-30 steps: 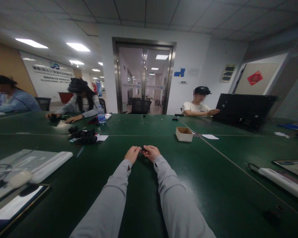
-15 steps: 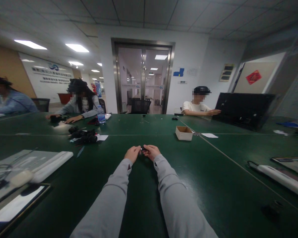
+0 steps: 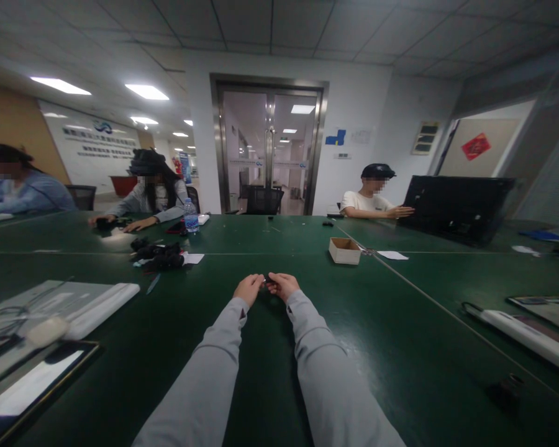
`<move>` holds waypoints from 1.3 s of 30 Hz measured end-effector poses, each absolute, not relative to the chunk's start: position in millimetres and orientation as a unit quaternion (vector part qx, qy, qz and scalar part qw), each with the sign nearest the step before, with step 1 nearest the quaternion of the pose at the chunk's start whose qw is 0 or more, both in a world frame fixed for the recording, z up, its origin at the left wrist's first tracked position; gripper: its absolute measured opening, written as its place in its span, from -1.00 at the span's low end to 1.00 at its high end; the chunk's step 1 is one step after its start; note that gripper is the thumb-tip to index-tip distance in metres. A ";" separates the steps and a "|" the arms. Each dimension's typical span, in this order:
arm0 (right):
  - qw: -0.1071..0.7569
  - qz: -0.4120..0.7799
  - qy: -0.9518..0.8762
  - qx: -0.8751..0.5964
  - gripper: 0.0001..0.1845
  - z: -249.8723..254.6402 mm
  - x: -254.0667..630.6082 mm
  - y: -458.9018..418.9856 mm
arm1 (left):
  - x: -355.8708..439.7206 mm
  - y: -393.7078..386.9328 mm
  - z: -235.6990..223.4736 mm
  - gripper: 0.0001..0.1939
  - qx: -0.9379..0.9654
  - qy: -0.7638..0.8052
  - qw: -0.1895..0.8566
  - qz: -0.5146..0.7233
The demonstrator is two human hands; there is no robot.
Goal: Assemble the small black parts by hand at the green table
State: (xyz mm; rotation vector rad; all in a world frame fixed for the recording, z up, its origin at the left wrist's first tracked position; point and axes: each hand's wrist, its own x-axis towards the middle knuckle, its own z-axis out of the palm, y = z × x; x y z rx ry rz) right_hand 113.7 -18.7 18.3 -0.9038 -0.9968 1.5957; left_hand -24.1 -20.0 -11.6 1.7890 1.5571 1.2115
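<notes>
Pinching a small black object (image 3: 268,279) over the green tabletop (image 3: 377,347), its dark body in fingertips of the right hand (image 3: 284,286), apparently its bright end in those of the left hand (image 3: 248,290). Probably handling light, stiff, slightly slippery; best being held along the body.

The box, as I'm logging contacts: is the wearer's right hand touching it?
No: the right hand holds a black item, and the box stands apart, farther off on the table.
</notes>
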 end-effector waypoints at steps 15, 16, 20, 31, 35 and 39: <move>0.505 0.657 -0.411 -0.381 -0.81 17.4 113.4 -18.6 | -22.4 -28.0 -6.4 -0.68 0.667 0.550 0.223 0.452; 0.505 0.657 -0.410 -0.382 -0.81 17.5 113.2 -18.7 | -22.3 -28.0 -6.1 -0.69 0.667 0.550 0.219 0.453; 0.500 0.662 -0.413 -0.376 -0.82 17.8 113.3 -18.8 | -21.6 -28.5 -5.4 -0.54 0.659 0.563 0.234 0.441; 0.509 0.664 -0.410 -0.364 -0.82 12.5 114.3 -14.1 | -21.2 -29.0 -4.0 -0.51 0.681 0.557 0.224 0.420; 0.505 0.668 -0.404 -0.367 -0.82 15.3 114.2 -14.8 | -19.7 -31.1 -1.8 -0.52 0.688 0.555 0.227 0.410; 0.503 0.668 -0.400 -0.375 -0.82 17.4 113.6 -14.5 | -18.2 -34.1 2.0 -0.65 0.691 0.557 0.207 0.411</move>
